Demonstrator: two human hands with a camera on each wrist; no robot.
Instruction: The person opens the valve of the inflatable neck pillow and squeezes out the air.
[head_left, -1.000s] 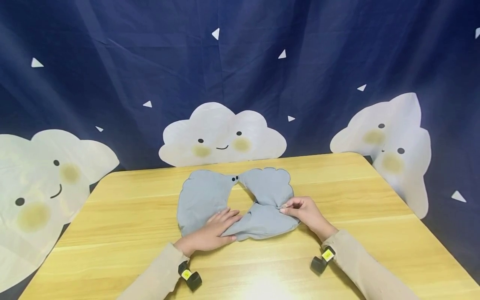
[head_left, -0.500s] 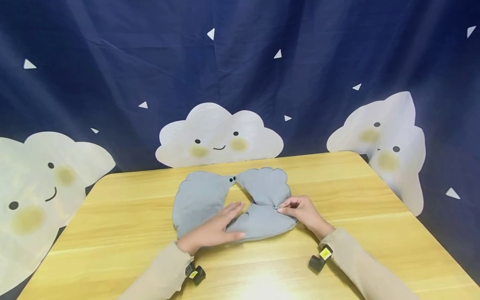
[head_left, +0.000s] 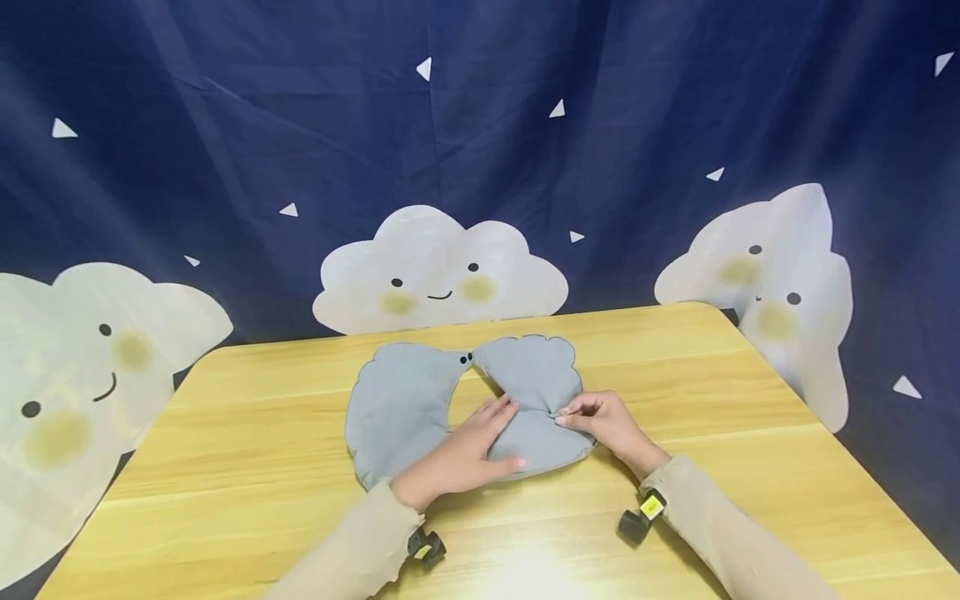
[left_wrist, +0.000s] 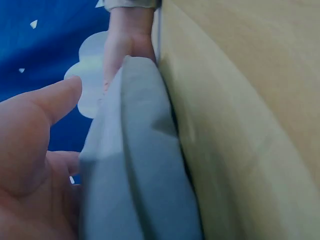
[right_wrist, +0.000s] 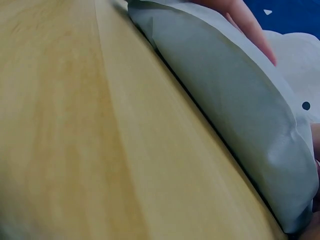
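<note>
I see the left hand [head_left: 465, 454] pressing flat, fingers straight, on the grey neck pillow [head_left: 405, 400] on the wooden table [head_left: 750, 417], the right hand [head_left: 600, 421] pinching its crease.

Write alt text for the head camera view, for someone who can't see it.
A person's left hand presses flat on a grey U-shaped pillow on a wooden table, while the right hand pinches the pillow's right edge. Behind hangs a dark blue backdrop with smiling white clouds.
</note>
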